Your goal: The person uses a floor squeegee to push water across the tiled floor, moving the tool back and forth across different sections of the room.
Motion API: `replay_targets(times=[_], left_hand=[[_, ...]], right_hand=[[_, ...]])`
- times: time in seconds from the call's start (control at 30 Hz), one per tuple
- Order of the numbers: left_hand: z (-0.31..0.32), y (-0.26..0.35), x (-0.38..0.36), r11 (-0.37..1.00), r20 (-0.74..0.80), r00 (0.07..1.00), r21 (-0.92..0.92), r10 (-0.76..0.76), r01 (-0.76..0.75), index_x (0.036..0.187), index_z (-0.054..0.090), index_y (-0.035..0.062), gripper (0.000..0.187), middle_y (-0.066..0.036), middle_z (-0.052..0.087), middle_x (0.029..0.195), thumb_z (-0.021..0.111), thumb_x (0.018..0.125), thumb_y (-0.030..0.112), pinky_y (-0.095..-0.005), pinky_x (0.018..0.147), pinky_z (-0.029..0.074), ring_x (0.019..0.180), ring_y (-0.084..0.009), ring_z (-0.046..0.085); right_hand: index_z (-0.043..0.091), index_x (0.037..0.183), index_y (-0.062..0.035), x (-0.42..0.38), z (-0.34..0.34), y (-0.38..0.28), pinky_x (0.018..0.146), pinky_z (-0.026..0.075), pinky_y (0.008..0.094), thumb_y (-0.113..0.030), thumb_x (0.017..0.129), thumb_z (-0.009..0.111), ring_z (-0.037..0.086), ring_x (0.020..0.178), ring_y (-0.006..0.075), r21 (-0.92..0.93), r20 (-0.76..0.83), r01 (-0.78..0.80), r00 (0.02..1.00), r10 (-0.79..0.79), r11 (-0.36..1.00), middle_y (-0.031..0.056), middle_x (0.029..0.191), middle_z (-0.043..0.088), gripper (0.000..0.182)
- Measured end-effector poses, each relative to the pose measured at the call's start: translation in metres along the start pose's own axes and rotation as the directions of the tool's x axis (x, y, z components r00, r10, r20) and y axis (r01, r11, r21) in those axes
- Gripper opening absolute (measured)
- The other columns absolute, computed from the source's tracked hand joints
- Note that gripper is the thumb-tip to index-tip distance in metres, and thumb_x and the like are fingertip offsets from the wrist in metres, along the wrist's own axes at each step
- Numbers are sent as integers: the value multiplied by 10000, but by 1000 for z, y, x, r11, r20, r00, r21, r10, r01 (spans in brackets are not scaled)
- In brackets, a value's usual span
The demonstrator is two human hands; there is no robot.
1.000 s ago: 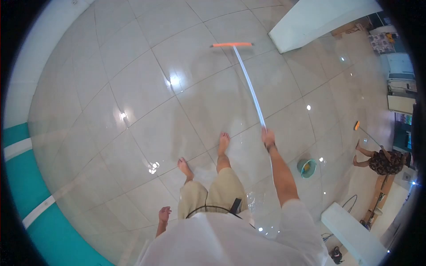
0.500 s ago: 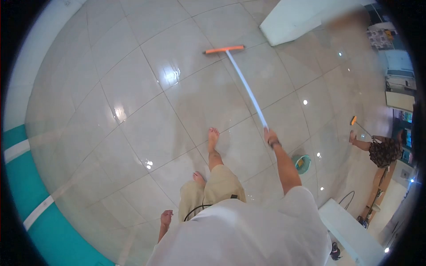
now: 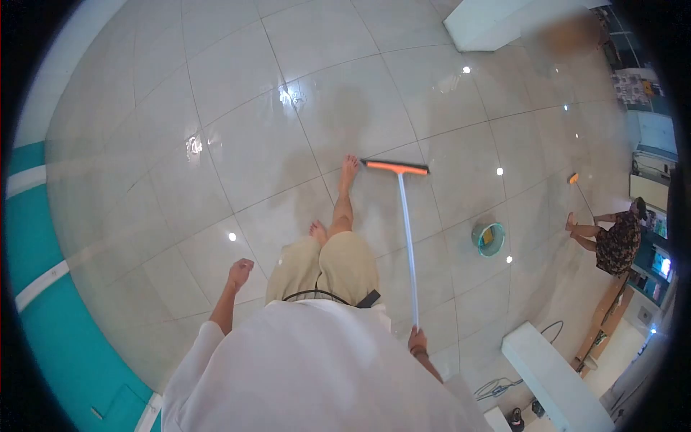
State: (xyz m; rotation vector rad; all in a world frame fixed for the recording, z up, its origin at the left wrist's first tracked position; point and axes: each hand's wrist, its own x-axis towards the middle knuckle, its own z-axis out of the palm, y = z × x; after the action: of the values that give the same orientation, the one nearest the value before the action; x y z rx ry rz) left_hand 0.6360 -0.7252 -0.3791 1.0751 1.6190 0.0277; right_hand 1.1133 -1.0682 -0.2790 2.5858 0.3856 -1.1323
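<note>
My right hand [image 3: 417, 338] is wrapped around the upper end of the pale handle of a floor squeegee [image 3: 408, 245]. The squeegee's orange head with its dark blade rests on the glossy tiles, just right of my forward bare foot [image 3: 350, 167]. My left hand [image 3: 241, 272] hangs in the air at my left side, loosely curled with nothing in it. Wet-looking floor tiles [image 3: 281, 209] lie beneath it.
A teal bucket [image 3: 489, 240] with something yellow inside stands to the right. Farther right, another person [image 3: 617, 237] holds a long-handled orange tool. A white pillar [image 3: 486, 29] rises ahead, a white bench-like block [image 3: 554, 374] and cables [image 3: 497, 389] lie lower right.
My right hand has drawn the squeegee back toward me, its head sliding from far ahead to beside my foot. My left hand has risen and swung outward to the left.
</note>
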Motion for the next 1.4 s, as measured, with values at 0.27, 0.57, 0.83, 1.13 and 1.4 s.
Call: replay_targets(times=[0.27,0.57,0.83,1.13,1.4], left_hand=[[29,-4,-26,999,5,1000,26,-30,30,797,569,14,214,-81,562,679,457,685,158,-253,597,408,639,-151,518],[108,-83,-51,998,35,999,58,-27,25,744,579,33,209,-80,558,629,471,667,194,-258,554,408,603,-145,523],[132,-8,-69,983,-5,985,-59,-173,173,752,579,17,215,-92,561,634,480,670,190,-267,559,416,600,-153,533],[128,192,-49,956,-52,998,-289,42,-55,878,533,28,200,-37,536,768,451,760,167,-230,680,369,742,-103,470],[144,216,-88,955,-190,978,-264,90,-139,887,535,33,202,-39,551,784,477,756,175,-236,674,376,727,-103,486]], right_hand=[[467,898,-10,-135,52,131,615,403,403,-437,783,278,511,695,323,-116,11,-173,984,175,978,186,749,532,480],[481,762,-14,-145,19,152,545,381,388,-426,784,298,488,586,261,14,66,-243,968,242,970,142,645,510,451],[483,634,-2,56,-114,14,505,361,372,-393,789,323,475,530,214,301,-175,142,980,-92,943,123,577,494,450],[474,604,-20,316,-381,-329,393,380,321,-440,782,241,449,360,196,225,-168,303,948,-269,926,71,433,437,513],[518,645,58,407,-297,-245,432,431,349,-474,779,167,518,398,248,-127,-254,299,912,-322,946,141,439,476,651]])
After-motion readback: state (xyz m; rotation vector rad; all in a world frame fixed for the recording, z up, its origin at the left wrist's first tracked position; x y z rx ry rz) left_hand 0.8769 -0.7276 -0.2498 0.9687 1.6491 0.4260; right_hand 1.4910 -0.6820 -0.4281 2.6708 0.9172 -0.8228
